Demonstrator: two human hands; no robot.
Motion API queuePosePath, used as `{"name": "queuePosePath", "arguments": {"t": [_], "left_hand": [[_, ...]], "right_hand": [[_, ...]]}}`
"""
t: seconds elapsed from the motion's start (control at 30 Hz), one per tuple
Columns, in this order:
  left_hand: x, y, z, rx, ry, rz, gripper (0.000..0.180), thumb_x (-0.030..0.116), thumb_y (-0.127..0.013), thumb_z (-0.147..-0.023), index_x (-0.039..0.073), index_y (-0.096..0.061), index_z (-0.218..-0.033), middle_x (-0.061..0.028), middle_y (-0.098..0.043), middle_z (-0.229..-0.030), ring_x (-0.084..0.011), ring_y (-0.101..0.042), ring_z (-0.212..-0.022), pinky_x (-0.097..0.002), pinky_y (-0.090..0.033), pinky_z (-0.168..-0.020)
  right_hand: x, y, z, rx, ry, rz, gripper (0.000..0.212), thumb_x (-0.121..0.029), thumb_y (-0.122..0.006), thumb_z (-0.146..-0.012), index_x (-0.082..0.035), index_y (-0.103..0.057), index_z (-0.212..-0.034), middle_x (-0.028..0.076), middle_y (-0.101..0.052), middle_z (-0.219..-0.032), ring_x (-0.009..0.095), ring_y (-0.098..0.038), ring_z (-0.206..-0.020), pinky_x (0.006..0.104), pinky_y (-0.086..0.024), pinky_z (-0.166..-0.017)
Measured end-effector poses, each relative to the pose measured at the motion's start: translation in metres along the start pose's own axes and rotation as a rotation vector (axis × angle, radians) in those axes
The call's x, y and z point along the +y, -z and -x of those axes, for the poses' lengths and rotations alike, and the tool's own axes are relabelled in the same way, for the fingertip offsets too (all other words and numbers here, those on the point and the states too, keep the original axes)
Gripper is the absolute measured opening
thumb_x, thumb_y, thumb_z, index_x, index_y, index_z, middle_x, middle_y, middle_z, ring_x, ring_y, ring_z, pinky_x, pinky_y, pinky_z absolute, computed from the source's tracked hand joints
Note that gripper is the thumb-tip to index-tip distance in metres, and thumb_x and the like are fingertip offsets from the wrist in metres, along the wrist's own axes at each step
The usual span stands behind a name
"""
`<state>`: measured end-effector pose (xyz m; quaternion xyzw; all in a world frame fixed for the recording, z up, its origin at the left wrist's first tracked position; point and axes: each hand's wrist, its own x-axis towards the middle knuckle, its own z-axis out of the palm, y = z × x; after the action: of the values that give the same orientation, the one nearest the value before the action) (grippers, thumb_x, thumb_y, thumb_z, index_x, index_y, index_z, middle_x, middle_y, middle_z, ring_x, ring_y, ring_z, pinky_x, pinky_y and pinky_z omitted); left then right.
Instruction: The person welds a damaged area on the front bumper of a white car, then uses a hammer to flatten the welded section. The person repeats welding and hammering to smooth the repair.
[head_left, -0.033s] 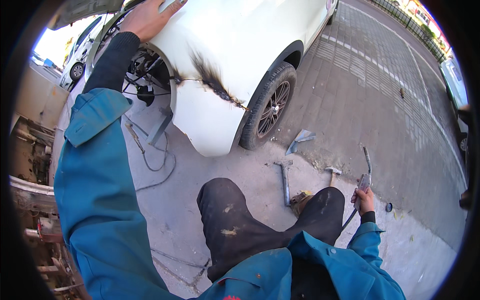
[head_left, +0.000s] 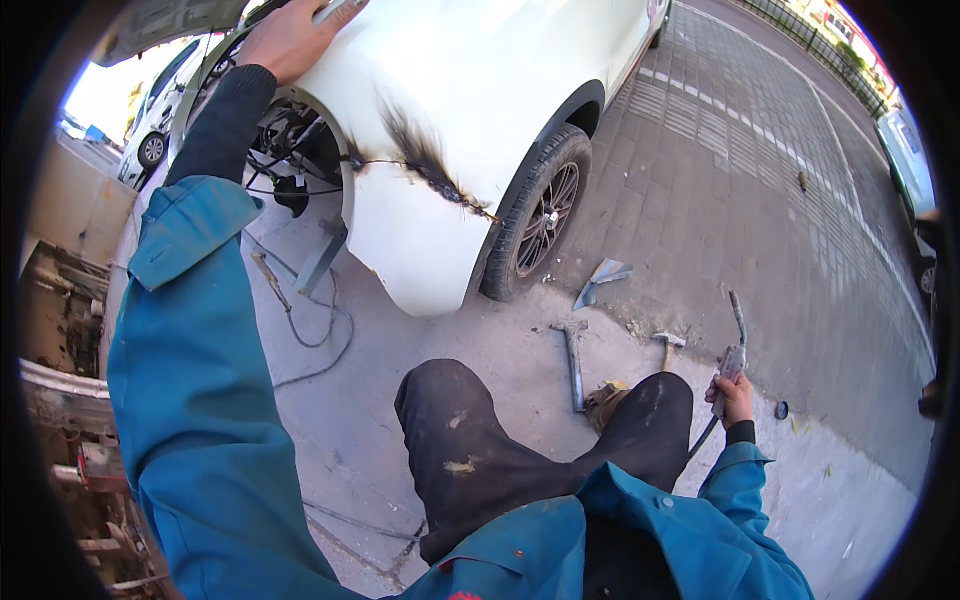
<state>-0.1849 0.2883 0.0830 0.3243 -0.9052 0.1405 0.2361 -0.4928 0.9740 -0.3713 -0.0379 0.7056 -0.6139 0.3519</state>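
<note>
My left hand [head_left: 290, 42] lies on the upper part of a white car's body panel [head_left: 400, 245], fingers stretched out and partly cut off by the frame's top edge. Across that panel runs a scorched seam [head_left: 435, 172] with black soot fanning upward. Low on the right, my right hand [head_left: 735, 398] is closed round the handle of a welding torch [head_left: 733, 365]. The torch's bent neck points up, well away from the panel, and its black cable trails down behind my knee.
Between my knees and the wheel [head_left: 543, 215] lie a long-handled hammer [head_left: 574, 365], a smaller hammer [head_left: 669, 342] and a bent metal scrap [head_left: 603, 282]. A clamp [head_left: 268, 275] with looped cable is on the floor at left. A black ring [head_left: 782, 410] sits beside my right hand.
</note>
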Motion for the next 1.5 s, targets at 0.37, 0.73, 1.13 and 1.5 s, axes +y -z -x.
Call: {"name": "queuePosePath", "arguments": {"t": [0.37,0.73,1.13,1.5], "left_hand": [[-0.068,-0.045,-0.059,-0.263,-0.092,0.25,0.085,0.076,-0.042,-0.107,0.002,-0.06,-0.144,-0.0199,-0.07,-0.125,-0.0298,-0.068,-0.115,-0.038,-0.046,-0.109],[-0.062,-0.032,-0.047,-0.256,-0.173,0.333,0.1,0.088,-0.039,-0.1,-0.001,-0.06,-0.142,-0.0227,-0.073,-0.111,-0.0276,-0.072,-0.098,-0.0401,-0.052,-0.097],[-0.064,-0.031,-0.049,-0.257,-0.245,0.319,0.091,0.081,-0.042,-0.104,0.004,-0.059,-0.15,-0.0262,-0.073,-0.126,-0.0356,-0.072,-0.113,-0.043,-0.049,-0.106],[-0.072,-0.034,-0.052,-0.24,-0.197,0.284,0.105,0.085,-0.039,-0.101,-0.002,-0.049,-0.158,-0.0291,-0.068,-0.138,-0.0356,-0.067,-0.127,-0.0415,-0.043,-0.116]], "right_hand": [[-0.036,-0.073,0.048,0.117,0.066,0.277,0.029,-0.018,-0.073,-0.099,-0.001,-0.07,-0.123,0.0,-0.059,-0.067,0.011,-0.054,-0.049,0.0298,-0.042,-0.046],[-0.144,-0.2,0.108,-0.016,0.101,0.507,0.02,-0.012,-0.073,-0.098,0.001,-0.069,-0.113,0.002,-0.066,-0.078,0.011,-0.065,-0.063,0.0294,-0.054,-0.058],[-0.122,-0.347,0.109,-0.164,0.301,0.507,0.033,-0.024,-0.073,-0.09,-0.001,-0.071,-0.113,0.02,-0.074,-0.089,0.033,-0.072,-0.084,0.0444,-0.055,-0.081],[-0.11,-0.363,0.09,-0.186,0.307,0.516,0.027,-0.022,-0.071,-0.089,-0.001,-0.07,-0.107,0.021,-0.074,-0.088,0.037,-0.074,-0.084,0.0457,-0.057,-0.079]]}}
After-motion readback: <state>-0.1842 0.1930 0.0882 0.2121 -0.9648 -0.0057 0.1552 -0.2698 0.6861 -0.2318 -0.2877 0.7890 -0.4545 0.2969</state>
